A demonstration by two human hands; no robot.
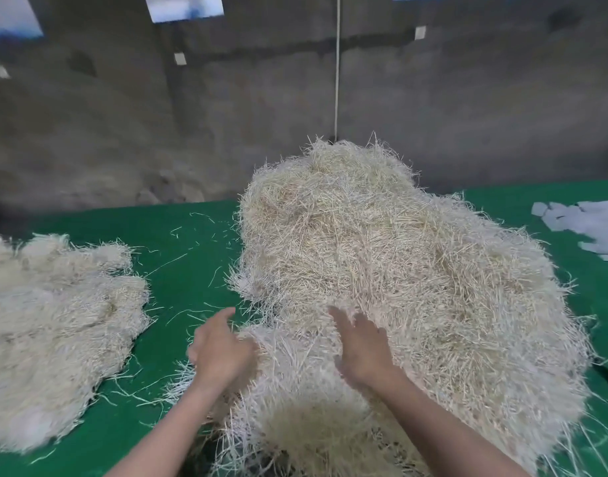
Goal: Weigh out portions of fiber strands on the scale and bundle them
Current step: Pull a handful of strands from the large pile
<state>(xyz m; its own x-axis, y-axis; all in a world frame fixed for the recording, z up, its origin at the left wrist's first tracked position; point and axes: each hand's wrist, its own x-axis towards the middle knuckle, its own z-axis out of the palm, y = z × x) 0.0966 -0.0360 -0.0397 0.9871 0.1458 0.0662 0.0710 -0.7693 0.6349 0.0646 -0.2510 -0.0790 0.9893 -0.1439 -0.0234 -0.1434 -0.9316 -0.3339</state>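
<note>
Hovering at the near edge of the large heap of pale straw-coloured fiber strands [382, 253], my left grip [223, 351] and right grip [363, 349] are both spread wide, fingers straight, holding nothing. The left sits at the heap's left fringe and the right over its lower slope. Blur hides whether either touches the fiber.

Hazards, as I judge them:
- The strands lie crossed and tangled, so a handful drawn from this edge would likely drag its neighbours along and come away larger than one portion.
- A loose, open-fingered gather would shed strands onto the green cloth-covered counter [178, 425], where scattered single strands [192, 256] already lie.
- No scale is in view, so any portion must be carried somewhere I cannot see, dropping fiber on the way.
- Strands swept leftward could mix with the flatter, whiter mass of fiber [54, 339], which lies well apart from the heap across a strip of bare green.

Surroundings:
- Pale bluish paper slips [585, 228] lie on the counter's far right, beside the heap but not touching it.
- A thin white cord [337, 63] hangs straight down behind the heap's peak, in front of the rough grey wall [89, 132].

Obstructions: nothing stands between my grips and the fiber. The heap's own bulk hides the counter behind it, and its near side runs out of view below.
</note>
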